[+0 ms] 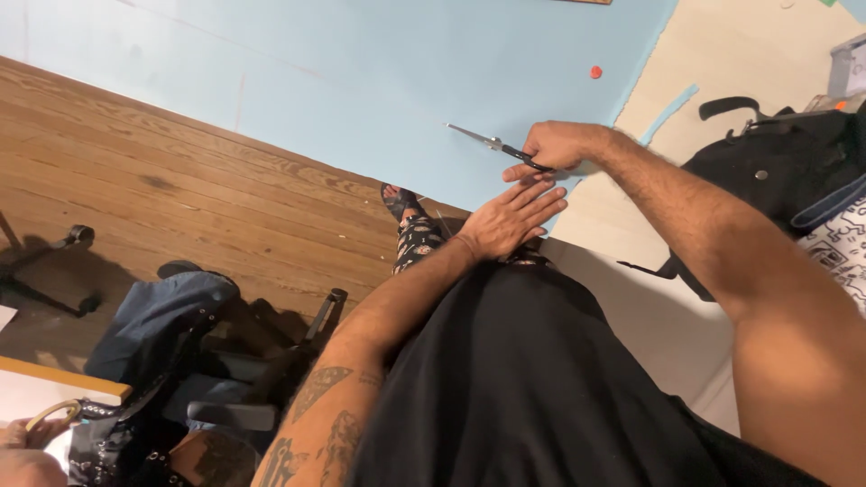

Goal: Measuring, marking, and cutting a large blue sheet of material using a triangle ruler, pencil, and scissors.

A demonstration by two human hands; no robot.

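Scissors (496, 144) sit gripped in the right hand (557, 144) at upper centre — blades pointing toward the upper left over the light-blue sheet (361, 81). Just below, the left hand (512, 219) lies flat, fingers spread, pressing the sheet's edge.

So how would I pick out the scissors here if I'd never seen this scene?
Find the big light blue sheet spread beside the wooden floor. At its edge near the person, the right hand grips black handles. The scissors are the only thing there with silver blades, pointing out over the blue.
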